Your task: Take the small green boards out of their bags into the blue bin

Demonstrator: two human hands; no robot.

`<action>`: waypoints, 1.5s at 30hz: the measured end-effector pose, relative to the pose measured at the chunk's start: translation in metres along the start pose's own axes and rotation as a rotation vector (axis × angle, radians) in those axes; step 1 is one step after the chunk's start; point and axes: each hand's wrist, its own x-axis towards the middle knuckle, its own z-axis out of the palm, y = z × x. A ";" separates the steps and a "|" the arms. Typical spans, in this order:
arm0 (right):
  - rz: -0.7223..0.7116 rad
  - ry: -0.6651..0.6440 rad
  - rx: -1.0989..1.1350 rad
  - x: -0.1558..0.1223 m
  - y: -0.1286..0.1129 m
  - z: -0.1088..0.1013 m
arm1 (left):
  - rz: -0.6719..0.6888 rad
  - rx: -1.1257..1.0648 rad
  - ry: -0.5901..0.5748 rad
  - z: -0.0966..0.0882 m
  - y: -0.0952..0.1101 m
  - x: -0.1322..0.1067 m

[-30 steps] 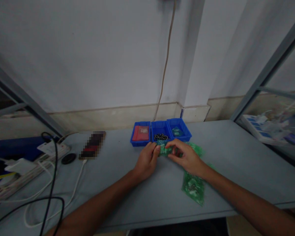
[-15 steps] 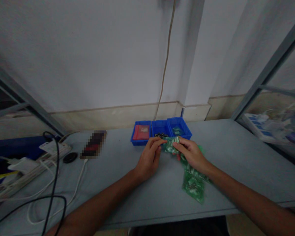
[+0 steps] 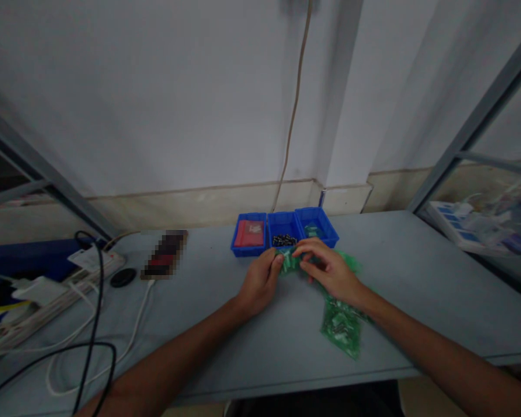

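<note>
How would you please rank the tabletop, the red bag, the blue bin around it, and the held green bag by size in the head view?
Tabletop
Blue bin
Red bag
Held green bag: unranked; the left hand partly hides it.

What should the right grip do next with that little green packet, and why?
Maybe the right grip should gently pinch the packet's right side, to steady it. The left grip holds the left side of the small green packet, while the right one curls close to the other side; I can't tell whether it's holding on.
</note>
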 end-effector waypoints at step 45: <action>0.114 0.372 0.025 0.008 -0.011 -0.009 | 0.151 0.358 -0.263 0.008 0.000 0.000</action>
